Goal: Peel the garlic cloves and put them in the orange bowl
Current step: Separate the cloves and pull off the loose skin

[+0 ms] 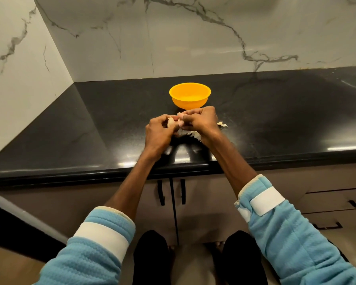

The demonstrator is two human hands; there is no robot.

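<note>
The garlic clove [170,122] sits between your two hands, which are brought together over the middle of the black tabletop [70,130]. Your left hand [159,133] curls round the clove, with only a pale sliver showing between the thumb and fingers. Your right hand [201,120] meets it from the other side, its fingertips [180,119] pinched on the clove's papery end, so both hands are clamped on the same clove. How much skin is left on it cannot be told, as your fingers cover most of it.

Under and beside your right hand, pale peel scraps [222,124] lie on the tabletop, some poking out past the wrist and more in the shadow between your palms. Just behind your knuckles stands the orange bowl [190,95], upright, mouth open to you; your right hand overlaps its lower edge in this view, and whether they touch cannot be told.

The tabletop runs back to a white marble-veined wall [173,38] that turns a corner at your left. Your blue sleeves [286,233], each with a white band, are pushed up your forearms. Below the tabletop's front edge are cabinet doors [140,202] with two dark vertical handles [161,192], and drawers [337,202] at your right.
</note>
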